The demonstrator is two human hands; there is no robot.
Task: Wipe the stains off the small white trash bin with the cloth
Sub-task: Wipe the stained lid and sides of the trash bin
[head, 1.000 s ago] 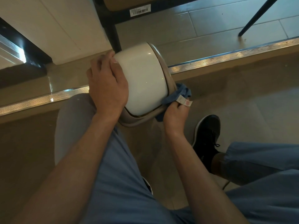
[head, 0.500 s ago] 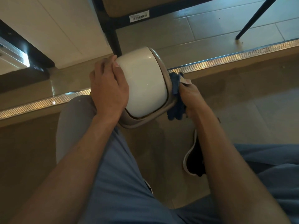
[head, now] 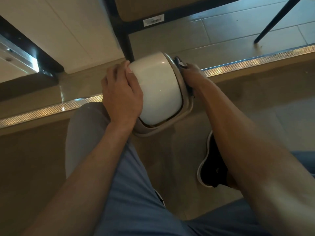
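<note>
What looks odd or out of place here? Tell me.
Only the small white trash bin stands out: it is tipped on its side, off the floor, with the left hand gripping its base. The right hand presses the blue cloth against its beige lid rim. No spill or damage shows.

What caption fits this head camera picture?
Left hand steadies the tipped white bin while the right hand presses a blue cloth against its rim.

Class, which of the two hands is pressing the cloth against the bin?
The right hand, at the bin's beige rim with the blue cloth; the left hand grips bare.
</note>
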